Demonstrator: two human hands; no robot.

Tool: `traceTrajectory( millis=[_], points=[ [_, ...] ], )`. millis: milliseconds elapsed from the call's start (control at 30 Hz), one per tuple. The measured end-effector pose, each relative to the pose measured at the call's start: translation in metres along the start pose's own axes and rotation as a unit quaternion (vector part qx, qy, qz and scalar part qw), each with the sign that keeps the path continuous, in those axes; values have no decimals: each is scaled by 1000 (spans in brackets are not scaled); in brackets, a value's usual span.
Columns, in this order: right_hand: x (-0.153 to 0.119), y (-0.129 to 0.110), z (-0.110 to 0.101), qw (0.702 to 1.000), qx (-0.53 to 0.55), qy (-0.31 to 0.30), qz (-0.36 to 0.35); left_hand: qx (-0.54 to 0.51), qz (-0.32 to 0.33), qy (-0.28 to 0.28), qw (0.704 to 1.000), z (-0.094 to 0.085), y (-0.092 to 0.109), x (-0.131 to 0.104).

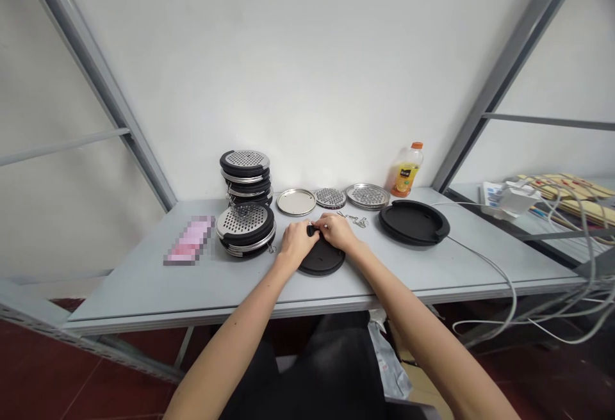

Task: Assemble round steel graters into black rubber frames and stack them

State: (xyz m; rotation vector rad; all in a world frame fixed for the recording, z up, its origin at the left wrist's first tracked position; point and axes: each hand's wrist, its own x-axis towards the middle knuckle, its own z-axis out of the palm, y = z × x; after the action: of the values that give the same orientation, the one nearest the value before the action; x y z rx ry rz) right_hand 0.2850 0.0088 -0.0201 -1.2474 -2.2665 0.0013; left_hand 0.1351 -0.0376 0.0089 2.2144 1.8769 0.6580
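Observation:
A black round base, shaped like a shallow disc, lies near the front of the table, directly before me. At its far edge, my left hand is closed with the fingertips pinching the rim. Close beside it, my right hand also pinches at that rim, thumb and fingers together. A tiny bright spot shows between the fingertips, too small to name. Small metal clips lie just beyond my right hand. Left of my left hand sits a short stack of round graters with black rims.
At the back stand a taller grater stack, a silver round lid, perforated grater discs and another perforated disc. To the right are a larger black ring tray, an orange-capped juice bottle and loose white cables.

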Motion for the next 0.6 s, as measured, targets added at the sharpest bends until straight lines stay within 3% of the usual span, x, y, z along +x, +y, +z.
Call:
traceTrajectory(
  millis=[600],
  points=[
    [1, -3, -3, 999, -38, -19, -13, 36, 22, -18, 999, 2, -2, 4]
  ],
)
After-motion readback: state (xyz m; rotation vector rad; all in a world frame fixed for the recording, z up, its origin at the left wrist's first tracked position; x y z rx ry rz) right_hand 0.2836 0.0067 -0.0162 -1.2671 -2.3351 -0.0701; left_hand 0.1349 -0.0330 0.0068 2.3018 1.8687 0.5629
